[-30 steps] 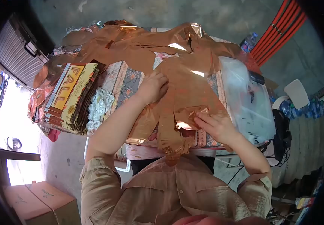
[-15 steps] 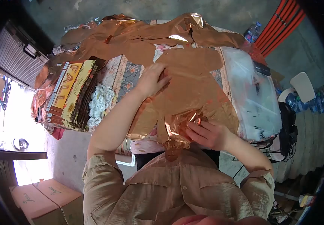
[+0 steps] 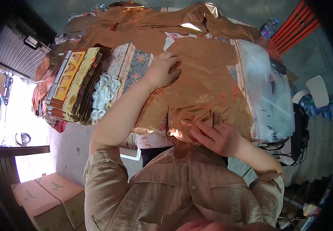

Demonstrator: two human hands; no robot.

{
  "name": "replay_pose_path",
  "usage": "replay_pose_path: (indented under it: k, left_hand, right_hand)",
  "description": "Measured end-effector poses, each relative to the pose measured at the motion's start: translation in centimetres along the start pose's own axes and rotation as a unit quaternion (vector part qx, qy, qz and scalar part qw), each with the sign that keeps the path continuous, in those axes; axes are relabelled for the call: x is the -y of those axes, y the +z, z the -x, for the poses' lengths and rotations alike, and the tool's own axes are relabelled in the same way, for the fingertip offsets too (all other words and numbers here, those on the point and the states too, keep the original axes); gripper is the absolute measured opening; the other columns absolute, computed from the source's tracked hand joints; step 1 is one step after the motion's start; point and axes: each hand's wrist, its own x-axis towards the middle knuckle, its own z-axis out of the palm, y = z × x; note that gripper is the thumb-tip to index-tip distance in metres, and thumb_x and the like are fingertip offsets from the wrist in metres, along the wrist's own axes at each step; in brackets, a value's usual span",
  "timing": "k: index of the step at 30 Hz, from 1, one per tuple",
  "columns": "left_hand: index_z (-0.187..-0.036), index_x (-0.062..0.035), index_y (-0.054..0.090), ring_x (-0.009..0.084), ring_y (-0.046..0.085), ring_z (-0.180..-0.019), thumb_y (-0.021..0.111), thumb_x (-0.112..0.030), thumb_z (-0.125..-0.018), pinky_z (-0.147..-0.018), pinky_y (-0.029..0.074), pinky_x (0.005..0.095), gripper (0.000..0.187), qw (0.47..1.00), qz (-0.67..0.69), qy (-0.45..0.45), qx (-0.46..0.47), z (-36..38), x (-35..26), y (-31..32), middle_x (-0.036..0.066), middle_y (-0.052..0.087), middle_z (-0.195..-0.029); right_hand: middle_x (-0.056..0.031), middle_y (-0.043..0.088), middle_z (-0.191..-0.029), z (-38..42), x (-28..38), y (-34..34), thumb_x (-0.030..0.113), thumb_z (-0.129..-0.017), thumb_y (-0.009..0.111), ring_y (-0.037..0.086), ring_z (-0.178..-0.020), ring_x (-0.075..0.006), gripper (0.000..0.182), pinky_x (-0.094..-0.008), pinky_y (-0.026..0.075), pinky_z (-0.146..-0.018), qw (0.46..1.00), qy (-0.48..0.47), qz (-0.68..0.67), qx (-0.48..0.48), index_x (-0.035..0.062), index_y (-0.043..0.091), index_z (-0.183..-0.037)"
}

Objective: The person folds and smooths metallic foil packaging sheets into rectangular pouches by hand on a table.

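**Copper foil balloon folded flat at a crowded work table**

At far left, a stack of printed "FALL" cards (image 3: 72, 88) lies on the patterned tablecloth (image 3: 135, 65), with a bundle of white curled ribbon (image 3: 104, 96) just beside it. Moving right, the person's left hand (image 3: 164, 69) rests palm-down on a flat copper foil balloon (image 3: 205, 77), fingers curled loosely and pressing the sheet to the table rather than gripping it. Nearer the body, the right hand (image 3: 216, 136) pinches the balloon's crumpled near end (image 3: 187, 123) between thumb and fingertips, fingers partly closed on the foil where it hangs off the table's near edge. More copper foil (image 3: 135, 23) is heaped across the far side. At right sits a pile of clear plastic bags (image 3: 268, 96). The work appears to be at the folding stage: the near end is being turned up onto the body of the balloon. The next move likely calls for a firm crease while the left hand keeps the slippery sheet from sliding.
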Motion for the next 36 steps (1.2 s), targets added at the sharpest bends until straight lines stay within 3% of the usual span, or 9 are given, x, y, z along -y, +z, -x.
replay_pose_path:
  k: [7, 10, 15, 20, 26, 29, 32, 34, 36]
  left_hand:
    - [-0.107, -0.0057, 0.065, 0.0337, 0.056, -0.102, 0.070, -0.019, -0.079, -0.088, 0.045, 0.0413, 0.031, 1.000, 0.006, -0.016, 0.022, 0.0, -0.1, -0.1, 0.012, 0.060, -0.112]
    - [-0.107, -0.0054, 0.065, 0.0335, 0.056, -0.102, 0.070, -0.019, -0.079, -0.089, 0.045, 0.0414, 0.032, 1.000, -0.009, -0.007, 0.002, 0.2, -0.1, 0.3, 0.012, 0.060, -0.112]
    - [-0.096, -0.0057, 0.065, 0.0322, 0.056, -0.100, 0.067, -0.022, -0.078, -0.086, 0.045, 0.0429, 0.024, 1.000, 0.017, 0.016, -0.018, -0.1, 0.1, 0.2, 0.012, 0.060, -0.103]
    - [-0.100, -0.0063, 0.065, 0.0326, 0.057, -0.101, 0.068, -0.023, -0.080, -0.084, 0.046, 0.0423, 0.027, 0.998, 0.004, -0.033, 0.050, -0.1, -0.1, -0.2, 0.013, 0.061, -0.105]
    - [-0.113, -0.0040, 0.062, 0.0349, 0.056, -0.105, 0.066, -0.029, -0.086, -0.088, 0.047, 0.0411, 0.037, 0.968, 0.217, -0.111, -0.066, -0.7, 0.7, -0.2, 0.016, 0.060, -0.112]
    - [-0.113, -0.0024, 0.061, 0.0368, 0.057, -0.106, 0.067, -0.029, -0.085, -0.087, 0.049, 0.0415, 0.039, 0.966, 0.213, -0.143, -0.025, -1.7, 0.5, -3.1, 0.018, 0.060, -0.114]
    - [-0.109, -0.0030, 0.063, 0.0373, 0.058, -0.104, 0.067, -0.029, -0.085, -0.082, 0.051, 0.0434, 0.036, 0.990, -0.033, -0.093, 0.102, -2.8, -1.1, -7.3, 0.018, 0.060, -0.114]
    - [-0.114, -0.0013, 0.062, 0.0370, 0.061, -0.097, 0.065, -0.022, -0.087, -0.080, 0.051, 0.0402, 0.034, 0.948, -0.070, -0.212, 0.227, -3.1, -2.5, -9.4, 0.021, 0.060, -0.111]
    - [-0.113, -0.0016, 0.062, 0.0373, 0.060, -0.098, 0.065, -0.023, -0.086, -0.083, 0.050, 0.0405, 0.034, 0.946, -0.093, -0.193, 0.243, -1.6, -3.2, -9.6, 0.020, 0.060, -0.113]
  right_hand:
    - [-0.0101, 0.065, -0.112, -0.9, -0.5, -1.2, 0.032, -0.077, 0.072, 0.064, -0.067, -0.0195, 0.043, -0.0280, 0.049, -0.055, 0.989, 0.035, -0.135, -0.038, 0.0102, 0.066, -0.113]
    - [-0.0095, 0.063, -0.111, -2.8, -1.3, 0.8, 0.034, -0.076, 0.072, 0.064, -0.082, -0.0247, 0.044, -0.0345, 0.051, -0.068, 0.983, 0.081, -0.152, -0.064, 0.0114, 0.065, -0.114]
    - [-0.0128, 0.053, -0.126, -6.0, -0.2, 3.7, 0.039, -0.078, 0.069, 0.050, -0.119, -0.0303, 0.052, -0.0472, 0.038, -0.099, 0.979, 0.045, -0.198, -0.018, 0.0122, 0.059, -0.121]
    - [-0.0127, 0.051, -0.131, -5.5, -0.1, 4.9, 0.042, -0.078, 0.067, 0.046, -0.125, -0.0308, 0.056, -0.0488, 0.035, -0.102, 0.985, 0.024, -0.165, 0.049, 0.0138, 0.056, -0.126]
    - [-0.0102, 0.050, -0.129, -4.7, -0.1, 5.1, 0.042, -0.075, 0.070, 0.045, -0.123, -0.0292, 0.059, -0.0456, 0.035, -0.100, 0.986, 0.016, -0.164, 0.013, 0.0110, 0.056, -0.123]
    - [-0.0093, 0.050, -0.131, -4.6, -0.1, 5.1, 0.041, -0.075, 0.069, 0.045, -0.124, -0.0289, 0.059, -0.0468, 0.035, -0.101, 0.984, 0.021, -0.177, 0.021, 0.0121, 0.055, -0.125]
    - [-0.0088, 0.049, -0.133, -4.6, -0.2, 5.0, 0.040, -0.076, 0.069, 0.046, -0.125, -0.0284, 0.060, -0.0477, 0.035, -0.102, 0.982, 0.022, -0.187, 0.032, 0.0133, 0.055, -0.127]
    - [-0.0086, 0.049, -0.133, -4.8, -0.3, 4.9, 0.039, -0.076, 0.070, 0.046, -0.125, -0.0281, 0.060, -0.0473, 0.035, -0.102, 0.982, 0.020, -0.188, 0.026, 0.0135, 0.055, -0.127]
    - [-0.0085, 0.049, -0.133, -4.7, -0.3, 4.9, 0.038, -0.076, 0.070, 0.046, -0.125, -0.0280, 0.059, -0.0468, 0.034, -0.102, 0.981, 0.020, -0.193, 0.030, 0.0136, 0.055, -0.127]
